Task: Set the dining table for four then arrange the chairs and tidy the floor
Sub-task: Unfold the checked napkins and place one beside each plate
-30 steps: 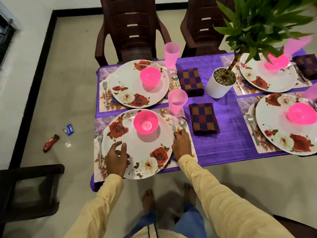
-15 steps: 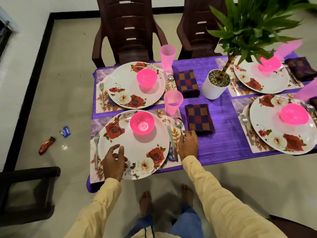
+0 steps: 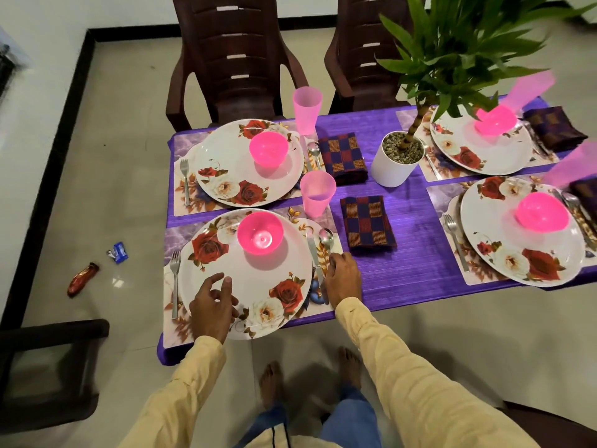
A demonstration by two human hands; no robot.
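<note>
Head view: the right hand [image 3: 342, 276] sets its fingertips on the handle ends of the spoon [image 3: 325, 237] and knife [image 3: 312, 250]; I cannot tell whether it pinches either. The left hand [image 3: 211, 302] hovers loosely curled, holding nothing, over the near plate [image 3: 258, 279]. Best nudge both handles parallel, beside the plate, on the placemat [image 3: 172, 236]; 4 settings look laid.

Left hand [image 3: 211, 302], right hand [image 3: 344, 279] by plate [image 3: 252, 276]

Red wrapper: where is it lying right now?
Head view, left side: the red wrapper lies on the floor beside the table, just down-left of the blue wrapper.
</note>
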